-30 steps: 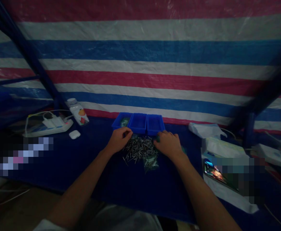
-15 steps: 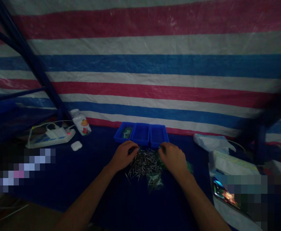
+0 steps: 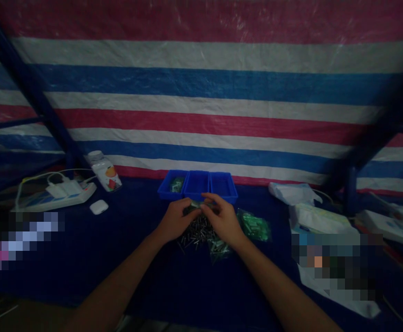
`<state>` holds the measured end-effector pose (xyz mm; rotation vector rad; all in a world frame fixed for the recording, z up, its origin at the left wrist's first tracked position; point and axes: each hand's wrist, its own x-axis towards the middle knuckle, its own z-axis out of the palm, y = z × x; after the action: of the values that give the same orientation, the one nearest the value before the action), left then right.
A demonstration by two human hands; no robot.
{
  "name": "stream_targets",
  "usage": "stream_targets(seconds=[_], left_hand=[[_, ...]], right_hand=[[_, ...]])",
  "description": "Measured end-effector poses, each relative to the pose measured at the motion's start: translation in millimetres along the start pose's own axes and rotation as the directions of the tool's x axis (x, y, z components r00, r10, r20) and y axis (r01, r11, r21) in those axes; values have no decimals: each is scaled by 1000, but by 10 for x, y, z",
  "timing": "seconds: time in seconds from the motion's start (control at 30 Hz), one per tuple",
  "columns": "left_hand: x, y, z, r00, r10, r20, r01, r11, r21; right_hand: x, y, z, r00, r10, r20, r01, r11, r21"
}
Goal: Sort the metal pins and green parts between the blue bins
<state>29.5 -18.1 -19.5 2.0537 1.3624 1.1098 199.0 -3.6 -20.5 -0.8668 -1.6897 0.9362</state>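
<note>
My left hand (image 3: 175, 220) and my right hand (image 3: 226, 222) meet above a pile of small metal screws or pins (image 3: 201, 230), too dim to tell which. Between their fingertips is a small, pale, shiny piece that looks like a clear plastic bag (image 3: 196, 203); both hands are closed on it, and its contents are hidden. A clear bag of metal pieces (image 3: 219, 246) lies at the near right edge of the pile, beside my right wrist. Farther right rests a green-tinted bag (image 3: 255, 226). Behind the hands stand three joined blue trays (image 3: 197, 180), the left one holding a small filled bag (image 3: 177, 185).
On the left are a power strip (image 3: 61, 198) with chargers, a white bottle (image 3: 104, 171) and a white earbud case (image 3: 98, 207). To the right lie a crumpled plastic bag (image 3: 295, 193) and a tissue pack (image 3: 324, 220). A striped tarp (image 3: 201, 87) hangs behind the blue table (image 3: 125, 258).
My right hand has moved left to meet my left hand over the pile, uncovering the green-tinted bag. The camera view has shifted slightly.
</note>
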Motion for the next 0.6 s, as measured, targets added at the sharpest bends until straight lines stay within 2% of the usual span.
stream_targets(seconds=[0.1,0.23,0.33,0.5,0.6], left_hand=[[14,-23,-26,998,-54,-38,52,998,-47],[17,-48,-48,994,-111,-6,109,981,-162],[8,-39,-61,991,-131,24,133,958,-254],[1,25,-78,989,-148,19,144,913,-382],[0,36,-74,987,-161,13,151,888,-434]], right_hand=[[14,28,8,993,114,29,-117,986,120],[29,31,-6,988,148,37,-152,980,130],[28,-5,-7,988,142,66,-151,976,160],[11,-60,11,995,98,-12,-95,987,130],[1,-63,22,996,90,-19,-87,991,100]])
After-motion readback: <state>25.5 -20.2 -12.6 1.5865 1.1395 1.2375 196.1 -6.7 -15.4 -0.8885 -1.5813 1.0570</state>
